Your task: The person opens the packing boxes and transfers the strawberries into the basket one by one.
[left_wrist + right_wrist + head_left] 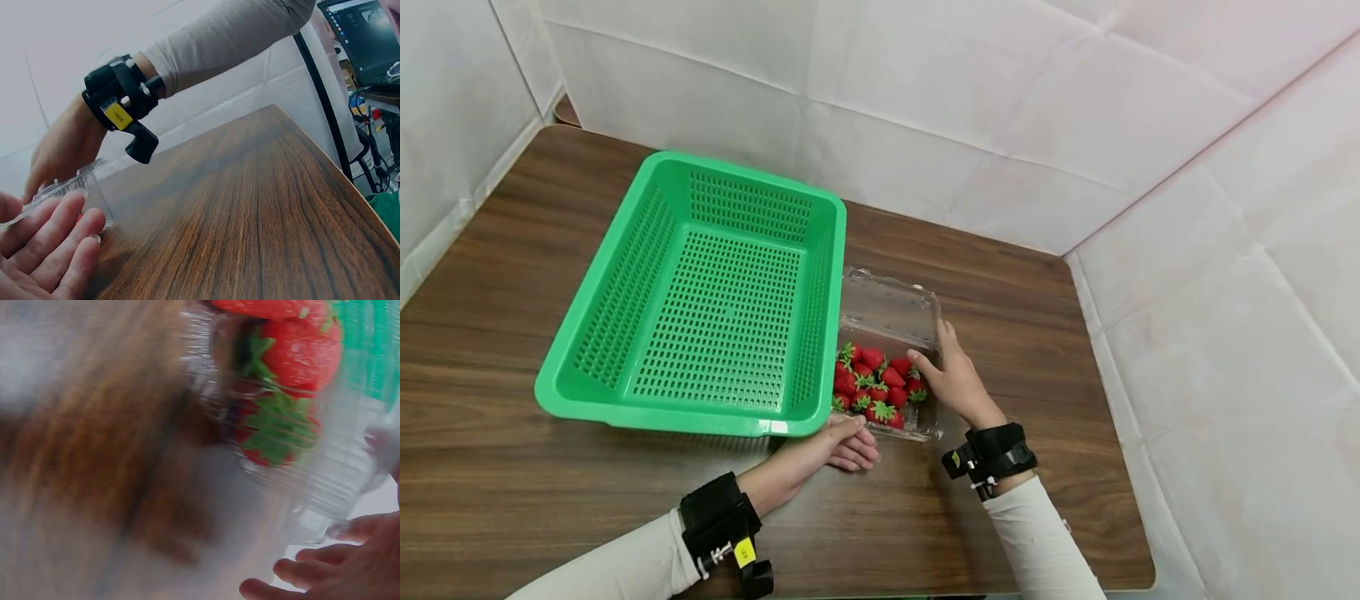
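Note:
A clear plastic clamshell box point(925, 429) with its lid point(887, 304) raised holds several red strawberries point(880, 387) with green leaves. My right hand point(955, 379) is at the box's right side, thumb over the berries and fingers by the lid's hinge edge. In the right wrist view its fingers point(337, 562) spread fairly straight beside the clear plastic. My left hand point(838, 446) is at the box's near left corner, beside the front right corner of a green plastic basket point(722, 317). Its fingers point(62, 240) look relaxed and extended in the left wrist view.
The empty perforated basket stands left of the box and overlaps its left side in the head view. Both rest on a dark wood-grain table point(1037, 333). White sheeted walls point(925, 100) border the back and sides. A laptop point(362, 40) stands beyond the table.

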`<state>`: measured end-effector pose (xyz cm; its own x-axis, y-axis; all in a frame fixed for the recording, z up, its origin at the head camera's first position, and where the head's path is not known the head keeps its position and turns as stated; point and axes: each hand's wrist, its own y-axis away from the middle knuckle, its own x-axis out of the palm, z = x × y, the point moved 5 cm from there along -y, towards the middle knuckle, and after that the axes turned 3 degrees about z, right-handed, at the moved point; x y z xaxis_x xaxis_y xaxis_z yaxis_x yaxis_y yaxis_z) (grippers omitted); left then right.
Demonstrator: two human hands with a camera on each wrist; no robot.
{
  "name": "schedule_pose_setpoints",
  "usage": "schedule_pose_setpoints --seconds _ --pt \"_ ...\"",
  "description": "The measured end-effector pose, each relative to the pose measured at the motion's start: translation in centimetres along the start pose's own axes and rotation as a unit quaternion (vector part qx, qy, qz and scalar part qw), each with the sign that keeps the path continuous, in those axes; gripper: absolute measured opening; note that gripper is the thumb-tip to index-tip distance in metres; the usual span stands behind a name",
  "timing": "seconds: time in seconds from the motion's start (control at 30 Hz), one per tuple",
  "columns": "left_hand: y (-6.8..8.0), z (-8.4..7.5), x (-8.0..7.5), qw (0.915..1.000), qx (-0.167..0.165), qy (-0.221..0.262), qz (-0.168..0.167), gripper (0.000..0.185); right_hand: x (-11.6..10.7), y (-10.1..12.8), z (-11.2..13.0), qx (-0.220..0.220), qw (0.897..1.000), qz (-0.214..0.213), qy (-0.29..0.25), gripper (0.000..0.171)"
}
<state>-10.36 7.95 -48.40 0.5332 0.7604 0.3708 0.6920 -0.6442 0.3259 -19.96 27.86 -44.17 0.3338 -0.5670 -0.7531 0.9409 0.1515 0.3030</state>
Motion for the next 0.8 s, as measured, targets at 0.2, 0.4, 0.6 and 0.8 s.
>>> schedule_pose_setpoints --seconds 0.2,0.4,0.6,0.8 --pt "0.8 0.2 0.6 0.9996 -0.027 0.007 -0.011 0.053 -1.3 0.7 2.2 -0.053 0.997 -0.05 0.03 0.066" --pt "2.6 -0.9 2.2 0.9973 0.039 -0.062 -0.008 0.035 -1.3 1.9 5.2 -0.132 0.985 -0.089 0.07 0.043" --pt "5.1 -5.1 3.0 0.9722 0.159 -0.172 0.006 0.022 0.2 2.4 7.9 -0.194 0.975 -0.052 0.097 0.034" --pt "8.3 -9.1 0.1 0.9294 0.266 -0.241 -0.087 0.028 2.8 2.8 8.8 -0.209 0.97 0.018 0.125 0.033"
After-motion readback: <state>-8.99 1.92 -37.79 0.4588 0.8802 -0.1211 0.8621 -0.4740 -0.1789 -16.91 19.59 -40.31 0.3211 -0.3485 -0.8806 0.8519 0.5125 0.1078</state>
